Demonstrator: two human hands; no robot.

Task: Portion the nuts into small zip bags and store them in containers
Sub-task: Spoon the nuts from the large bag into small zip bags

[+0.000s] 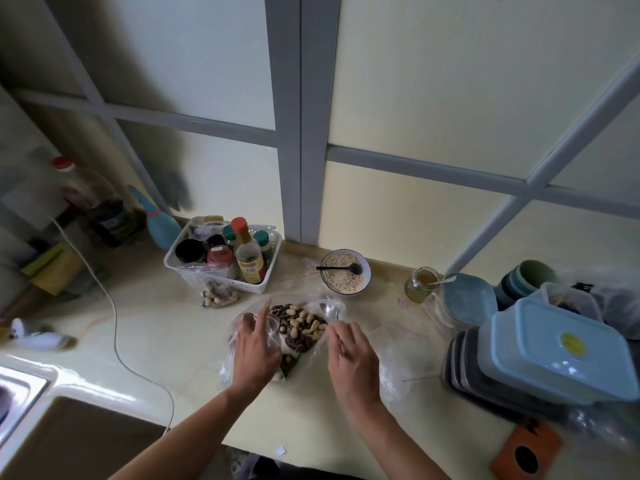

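Clear thin-film bag (311, 344) of peanuts (302, 323) is sitting mid-bench (166, 327), both hands pinching its mouth: left hand (254, 344), right hand (351, 355). Looking floppy, slippery, bottom-heavy w/ loose nuts; probably best holding rim both sides, supporting underneath.

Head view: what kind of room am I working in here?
Most likely a home kitchen: a sink set into the counter, a white basket of seasoning jars by the wall, and stacked lidded food containers at the right.
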